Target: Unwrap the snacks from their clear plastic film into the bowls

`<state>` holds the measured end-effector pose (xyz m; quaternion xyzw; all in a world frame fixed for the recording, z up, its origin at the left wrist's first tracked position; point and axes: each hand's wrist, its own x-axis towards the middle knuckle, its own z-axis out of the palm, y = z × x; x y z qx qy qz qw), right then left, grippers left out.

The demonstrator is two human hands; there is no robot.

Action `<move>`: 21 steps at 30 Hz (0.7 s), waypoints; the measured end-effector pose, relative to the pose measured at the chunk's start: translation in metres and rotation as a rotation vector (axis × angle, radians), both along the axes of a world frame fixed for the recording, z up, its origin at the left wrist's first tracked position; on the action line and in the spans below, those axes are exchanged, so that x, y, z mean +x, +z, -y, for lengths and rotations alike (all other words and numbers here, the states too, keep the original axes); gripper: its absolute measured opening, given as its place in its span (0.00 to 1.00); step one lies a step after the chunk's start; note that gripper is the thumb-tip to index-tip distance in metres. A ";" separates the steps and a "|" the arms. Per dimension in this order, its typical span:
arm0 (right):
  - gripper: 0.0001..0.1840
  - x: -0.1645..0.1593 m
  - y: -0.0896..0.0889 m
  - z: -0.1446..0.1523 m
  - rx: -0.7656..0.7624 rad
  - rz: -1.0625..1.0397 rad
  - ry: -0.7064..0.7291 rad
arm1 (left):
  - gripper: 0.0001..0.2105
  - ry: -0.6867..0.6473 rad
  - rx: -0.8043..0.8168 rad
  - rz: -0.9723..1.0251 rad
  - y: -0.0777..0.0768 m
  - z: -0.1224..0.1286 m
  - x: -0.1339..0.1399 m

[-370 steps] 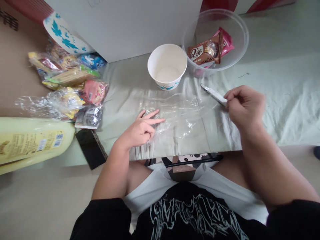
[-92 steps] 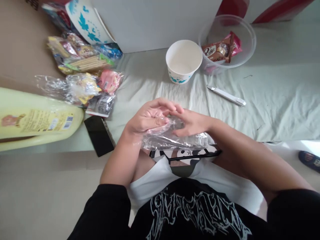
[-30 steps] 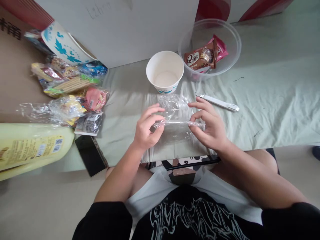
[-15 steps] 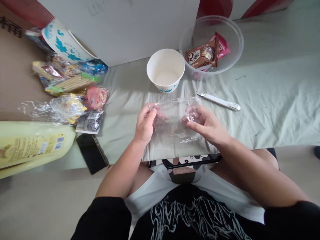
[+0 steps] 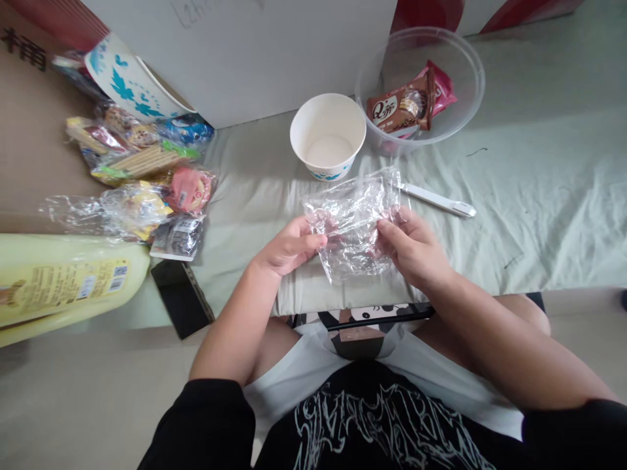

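Note:
Between my two hands is a clear, crinkled plastic bag (image 5: 353, 225), held over the cloth near the table's front edge. My left hand (image 5: 294, 247) grips its left side, thumb on top and the other fingers seen through the film. On the right side my right hand (image 5: 411, 245) pinches the bag between thumb and fingers. Just beyond the bag stands a white paper tub (image 5: 328, 140) with blue leaf prints, upright, and no contents show in it. A white utility knife (image 5: 438, 200) lies beside the bag's upper right corner.
A clear plastic bowl (image 5: 470, 98) holds wrapped snacks (image 5: 401, 108) at the back right. Packaged snacks (image 5: 142, 163) and a tilted paper tub (image 5: 132, 85) crowd the left. A phone (image 5: 181, 299) and a yellow bottle (image 5: 73, 281) lie near the front left edge.
The bag has been spread and raised toward the paper tub, its film more crumpled. My left hand has shifted slightly right and down, and my right hand now pinches the bag's right side.

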<state>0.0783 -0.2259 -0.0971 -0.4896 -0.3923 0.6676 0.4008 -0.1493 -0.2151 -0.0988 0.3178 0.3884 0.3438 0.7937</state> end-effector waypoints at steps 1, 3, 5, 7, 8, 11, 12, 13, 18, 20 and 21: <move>0.19 0.001 -0.001 0.000 0.008 -0.002 -0.005 | 0.17 0.008 -0.001 -0.029 -0.001 0.000 0.001; 0.21 0.004 0.000 -0.001 0.022 0.002 0.033 | 0.13 0.053 0.009 -0.132 -0.003 0.002 0.003; 0.22 0.010 0.001 -0.005 0.031 0.018 0.110 | 0.09 0.093 0.040 -0.233 -0.004 0.004 0.004; 0.23 0.015 0.003 -0.008 0.034 0.044 0.184 | 0.09 0.065 0.080 -0.289 -0.004 0.005 0.004; 0.23 0.016 0.003 -0.009 0.036 0.058 0.202 | 0.09 0.046 0.105 -0.302 -0.003 0.006 0.003; 0.19 0.016 0.002 -0.009 0.085 0.079 0.148 | 0.09 0.089 0.176 -0.307 -0.001 0.007 0.002; 0.18 0.014 0.001 -0.008 0.113 0.069 0.102 | 0.09 0.131 0.192 -0.293 -0.001 0.007 0.002; 0.17 0.013 0.000 -0.007 0.139 0.046 0.059 | 0.09 0.176 0.200 -0.272 0.000 0.007 0.002; 0.22 0.009 -0.006 -0.003 0.130 -0.124 0.111 | 0.09 0.315 0.172 -0.151 -0.001 0.007 0.004; 0.23 0.010 -0.006 -0.003 0.103 -0.111 0.151 | 0.11 0.310 0.185 -0.161 -0.002 0.008 0.006; 0.23 0.010 -0.005 -0.003 0.096 -0.091 0.154 | 0.12 0.308 0.203 -0.186 -0.003 0.009 0.007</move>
